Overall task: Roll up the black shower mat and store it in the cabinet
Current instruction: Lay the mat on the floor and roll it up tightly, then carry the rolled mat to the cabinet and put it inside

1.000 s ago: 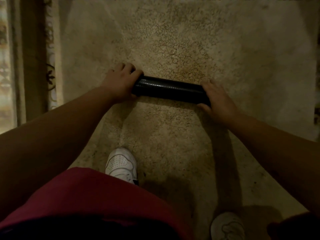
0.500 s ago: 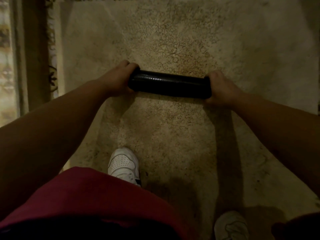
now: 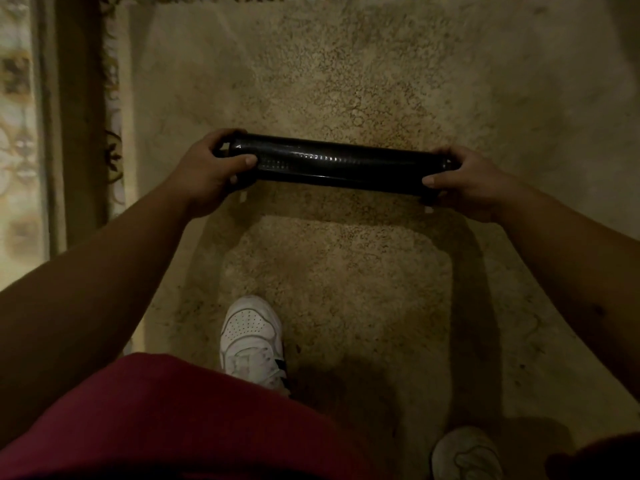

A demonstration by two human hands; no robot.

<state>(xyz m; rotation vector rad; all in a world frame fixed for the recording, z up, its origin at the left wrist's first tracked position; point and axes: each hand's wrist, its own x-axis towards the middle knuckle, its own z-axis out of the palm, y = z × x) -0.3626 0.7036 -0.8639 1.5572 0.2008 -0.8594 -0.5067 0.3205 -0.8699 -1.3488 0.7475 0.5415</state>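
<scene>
The black shower mat point(image 3: 341, 165) is a tight horizontal roll, glossy with rows of small bumps, held in the air over a beige carpet. My left hand point(image 3: 211, 171) is wrapped around its left end with the thumb lying along the front. My right hand point(image 3: 465, 183) grips the right end in the same way. The roll's shadow falls on the carpet just below it. No cabinet is in view.
A beige shaggy carpet point(image 3: 346, 81) covers the floor. A dark wooden strip point(image 3: 74, 116) and patterned floor run down the left side. My white shoes point(image 3: 252, 341) point(image 3: 465, 455) stand on the carpet, and red clothing point(image 3: 156, 420) fills the lower left.
The roll has come up off the carpet and nearer to the camera. Both hands went from pressing on its ends to gripping around them.
</scene>
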